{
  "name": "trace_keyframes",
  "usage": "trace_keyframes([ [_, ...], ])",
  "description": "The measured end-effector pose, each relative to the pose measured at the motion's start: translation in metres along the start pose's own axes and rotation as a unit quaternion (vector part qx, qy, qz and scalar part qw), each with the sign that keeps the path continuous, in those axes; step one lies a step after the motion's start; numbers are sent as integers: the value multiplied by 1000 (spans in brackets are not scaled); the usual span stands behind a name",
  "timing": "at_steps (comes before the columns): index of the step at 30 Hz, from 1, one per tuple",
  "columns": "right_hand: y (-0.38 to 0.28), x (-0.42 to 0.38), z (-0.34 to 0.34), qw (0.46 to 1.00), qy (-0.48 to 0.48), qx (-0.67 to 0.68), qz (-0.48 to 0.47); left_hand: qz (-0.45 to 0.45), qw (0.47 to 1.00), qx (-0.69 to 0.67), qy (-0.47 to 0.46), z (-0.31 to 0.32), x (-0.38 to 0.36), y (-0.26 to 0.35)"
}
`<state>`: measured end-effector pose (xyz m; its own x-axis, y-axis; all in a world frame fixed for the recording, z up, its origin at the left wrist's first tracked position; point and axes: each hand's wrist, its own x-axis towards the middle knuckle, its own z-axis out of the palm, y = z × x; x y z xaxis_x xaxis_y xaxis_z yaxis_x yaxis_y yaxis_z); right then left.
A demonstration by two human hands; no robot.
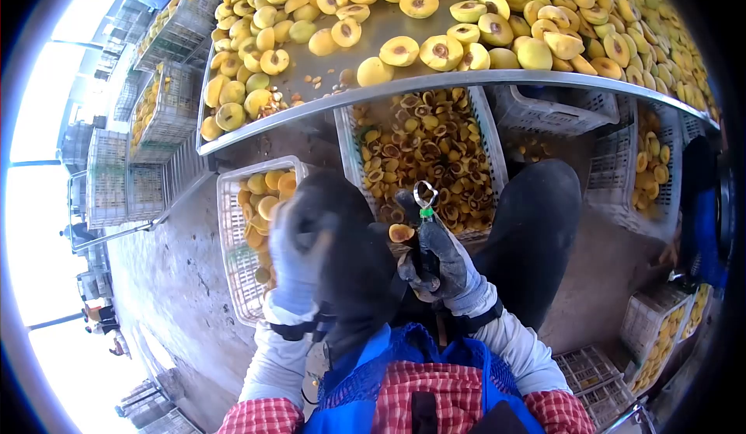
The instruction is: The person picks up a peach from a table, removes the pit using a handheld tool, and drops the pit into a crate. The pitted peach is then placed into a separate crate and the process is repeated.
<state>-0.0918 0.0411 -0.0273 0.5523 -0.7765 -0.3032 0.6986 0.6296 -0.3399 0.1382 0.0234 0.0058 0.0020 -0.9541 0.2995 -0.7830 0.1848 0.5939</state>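
My right hand (444, 259), in a dark-coated glove, is closed around the dark handle of a pitting spoon (425, 195). The tool has a metal loop at its tip and a green band below it. Just left of these fingers is a small brown-orange fruit piece (401, 233). My left hand (301, 240), also gloved, is smeared by motion beside my left knee. It overlaps the edge of a white crate (230, 236) holding yellow peach halves (260, 193). Between my knees, a larger crate (496, 150) contains many brownish peach scraps (423, 139).
A metal table (373, 34) ahead carries heaps of halved peaches, many with stones in. Its raised rim (466, 76) runs above the crates. More crates stand at left (109, 177) and right (660, 325). A person in blue (703, 232) is at the right edge.
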Motion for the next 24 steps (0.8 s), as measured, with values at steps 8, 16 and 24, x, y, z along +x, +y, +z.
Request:
trace_keyframes([
  [8, -7, 7, -18, 990, 83, -113, 5, 157, 935, 46, -313, 58, 21, 39],
  [16, -13, 22, -17, 976, 207, -49, -47, -4, 994, 71, -79, 60, 141, 10],
  [24, -28, 29, -18, 968, 247, -37, -6, -50, 866, 347, -356, 140, 276, -2],
])
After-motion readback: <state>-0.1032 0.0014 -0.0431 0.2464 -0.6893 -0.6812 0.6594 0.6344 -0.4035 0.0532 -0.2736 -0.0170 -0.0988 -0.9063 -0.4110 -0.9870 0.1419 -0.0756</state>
